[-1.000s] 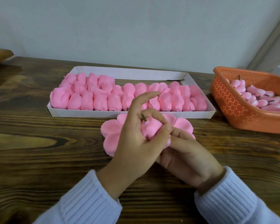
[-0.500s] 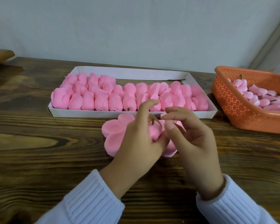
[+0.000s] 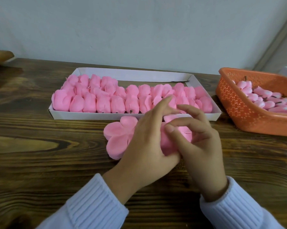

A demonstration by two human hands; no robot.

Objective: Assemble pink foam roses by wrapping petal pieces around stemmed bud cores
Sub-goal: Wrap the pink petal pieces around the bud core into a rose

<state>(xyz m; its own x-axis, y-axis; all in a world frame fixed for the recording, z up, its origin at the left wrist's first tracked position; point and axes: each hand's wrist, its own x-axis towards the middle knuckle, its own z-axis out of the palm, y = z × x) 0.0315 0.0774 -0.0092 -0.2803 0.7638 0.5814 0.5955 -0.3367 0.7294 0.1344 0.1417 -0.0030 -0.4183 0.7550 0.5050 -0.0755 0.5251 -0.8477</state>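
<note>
A half-wrapped pink foam rose (image 3: 168, 143) sits between both hands, just above the wooden table. My left hand (image 3: 147, 139) grips it from the left, thumb underneath and index finger stretched toward the tray. From the right, my right hand (image 3: 200, 142) curls its index finger and thumb over the rose's top petals (image 3: 183, 130). The flat lobes of the petal piece (image 3: 118, 136) spread out to the left, under my left hand. Its stem is hidden.
A white cardboard tray (image 3: 89, 115) lies behind the hands, with several finished pink roses (image 3: 103, 100) in rows. An orange perforated basket (image 3: 235, 109) at the right holds several stemmed bud cores (image 3: 262, 98). Bare wood table (image 3: 40, 154) lies left of the hands, and a wall is behind.
My right hand came up from beneath the rose to its right side, and its fingers now curl over the top. The stem tip seen earlier is covered.
</note>
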